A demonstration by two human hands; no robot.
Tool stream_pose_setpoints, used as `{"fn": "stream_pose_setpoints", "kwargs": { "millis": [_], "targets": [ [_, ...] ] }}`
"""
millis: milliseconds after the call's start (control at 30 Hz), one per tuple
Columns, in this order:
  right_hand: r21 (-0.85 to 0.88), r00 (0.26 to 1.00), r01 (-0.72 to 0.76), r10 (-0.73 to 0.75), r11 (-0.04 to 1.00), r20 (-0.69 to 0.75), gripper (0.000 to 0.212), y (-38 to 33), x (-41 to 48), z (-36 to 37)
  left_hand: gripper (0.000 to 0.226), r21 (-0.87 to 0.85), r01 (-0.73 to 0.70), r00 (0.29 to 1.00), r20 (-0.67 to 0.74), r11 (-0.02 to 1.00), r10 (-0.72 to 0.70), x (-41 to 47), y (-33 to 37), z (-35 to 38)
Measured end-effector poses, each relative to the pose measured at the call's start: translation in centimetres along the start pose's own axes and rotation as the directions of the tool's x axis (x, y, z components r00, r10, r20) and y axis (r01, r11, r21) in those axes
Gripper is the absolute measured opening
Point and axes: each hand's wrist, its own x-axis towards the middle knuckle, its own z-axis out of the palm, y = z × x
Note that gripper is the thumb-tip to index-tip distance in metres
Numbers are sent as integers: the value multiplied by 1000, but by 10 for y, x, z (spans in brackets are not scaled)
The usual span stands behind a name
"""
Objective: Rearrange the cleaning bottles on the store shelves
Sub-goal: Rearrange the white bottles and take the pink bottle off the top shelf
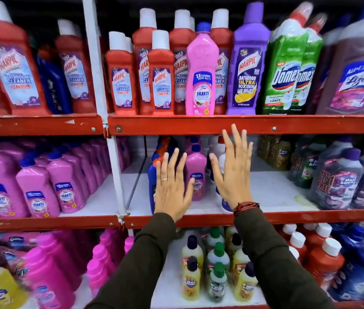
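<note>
Both my hands are raised flat in front of the middle shelf (265, 216), fingers spread, holding nothing. My left hand (172, 188) covers a blue bottle (151, 177) and sits just left of a pink Shakti bottle (196, 175). My right hand (234, 170) is in front of a white bottle (222, 161), its fingertips reaching the red rail of the top shelf (199, 124). On the top shelf stand red Harpic bottles (160, 76), a pink Shakti bottle (201, 74), a purple Harpic bottle (249, 63) and green Domex bottles (284, 70).
A white upright post (101, 85) splits the shelving. Pink Shakti bottles (65, 186) fill the middle shelf's left bay; dark Max Kleen bottles (334, 181) stand at its right. Bare white shelf (272, 188) lies right of my hands. Small yellow and green bottles (216, 268) sit below.
</note>
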Motion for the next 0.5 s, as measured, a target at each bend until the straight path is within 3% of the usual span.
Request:
{"fn": "stream_pose_setpoints", "kwargs": {
  "millis": [133,267,500],
  "targets": [
    [49,996,38,-34,998,-81,59,-24,43,-10,68,59,7,995,-105,998,0,41,-18,-30],
    [229,994,20,6,973,-112,54,-40,91,-20,71,104,38,987,-162,994,-21,74,-40,-57],
    [459,981,-191,159,868,109,58,-49,151,-25,71,112,64,983,-181,992,-43,104,-67,-71]
  ]
}}
